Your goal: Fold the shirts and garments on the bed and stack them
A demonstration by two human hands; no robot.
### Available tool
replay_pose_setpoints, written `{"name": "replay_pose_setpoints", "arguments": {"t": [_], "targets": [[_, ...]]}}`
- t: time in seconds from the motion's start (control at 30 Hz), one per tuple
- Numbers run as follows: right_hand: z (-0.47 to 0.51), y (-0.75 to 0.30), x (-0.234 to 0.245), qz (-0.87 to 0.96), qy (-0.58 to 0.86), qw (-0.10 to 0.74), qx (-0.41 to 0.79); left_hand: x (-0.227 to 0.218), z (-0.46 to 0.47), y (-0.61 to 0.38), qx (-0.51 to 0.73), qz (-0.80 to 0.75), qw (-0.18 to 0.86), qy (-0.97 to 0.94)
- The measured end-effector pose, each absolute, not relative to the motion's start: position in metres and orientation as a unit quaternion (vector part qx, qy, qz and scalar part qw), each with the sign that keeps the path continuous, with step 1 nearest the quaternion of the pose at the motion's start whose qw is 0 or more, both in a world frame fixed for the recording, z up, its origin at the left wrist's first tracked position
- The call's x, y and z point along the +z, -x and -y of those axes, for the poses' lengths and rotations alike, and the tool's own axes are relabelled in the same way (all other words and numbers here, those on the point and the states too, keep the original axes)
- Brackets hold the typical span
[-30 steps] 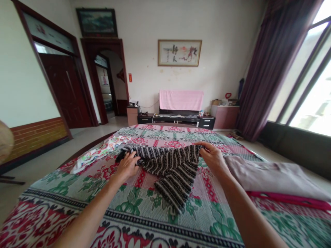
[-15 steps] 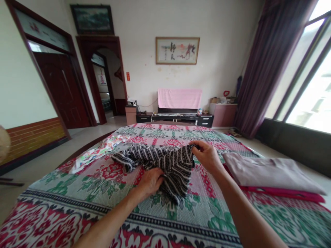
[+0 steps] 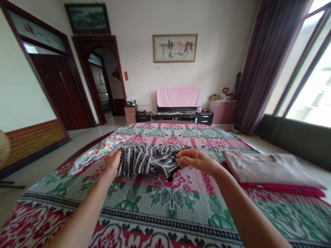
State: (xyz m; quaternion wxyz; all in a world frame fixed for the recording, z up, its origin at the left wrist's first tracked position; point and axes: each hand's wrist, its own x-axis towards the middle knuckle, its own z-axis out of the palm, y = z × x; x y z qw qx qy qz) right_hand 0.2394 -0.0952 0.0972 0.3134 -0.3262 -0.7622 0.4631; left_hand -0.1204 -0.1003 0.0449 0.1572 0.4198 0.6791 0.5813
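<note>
A black-and-white striped garment (image 3: 147, 159) lies folded into a compact bundle on the flowered bedspread (image 3: 165, 206). My left hand (image 3: 113, 162) presses against the bundle's left edge with the fingers tucked into the cloth. At the bundle's right edge my right hand (image 3: 192, 159) is curled, pinching the cloth.
A white patterned cloth (image 3: 99, 153) lies left of the bundle. Folded pale mauve clothing (image 3: 269, 167) rests on a pink piece at the right. Beyond the bed stand a low TV stand (image 3: 178, 117) with a pink cover, doors at the left and a curtained window at the right.
The garment's hanging lower part has been folded up, so the spread cloth is now a compact bundle. My left hand moved from the front to its left edge; my right hand shifted left.
</note>
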Motion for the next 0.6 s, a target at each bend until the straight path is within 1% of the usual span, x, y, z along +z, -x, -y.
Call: {"name": "replay_pose_setpoints", "arguments": {"t": [0.07,0.13,0.2,0.27,0.43,0.6], "targets": [[0.088,-0.242,0.091,0.768,0.378,0.34,0.389,0.043,0.099,0.123,0.588,-0.681,0.16,-0.407],[0.08,-0.246,0.086,0.78,0.442,0.348,0.273,0.042,0.098,0.125,0.576,-0.69,0.143,-0.416],[0.075,-0.251,0.081,0.798,0.481,0.318,0.174,0.04,0.096,0.126,0.57,-0.697,0.132,-0.415],[0.072,-0.256,0.075,0.824,0.483,0.275,0.108,0.038,0.095,0.126,0.573,-0.698,0.135,-0.408],[0.067,-0.26,0.052,0.845,0.491,0.21,0.013,0.037,0.095,0.127,0.584,-0.697,0.143,-0.389],[0.062,-0.258,0.028,0.824,0.532,0.189,-0.04,0.039,0.097,0.126,0.577,-0.698,0.13,-0.403]]}}
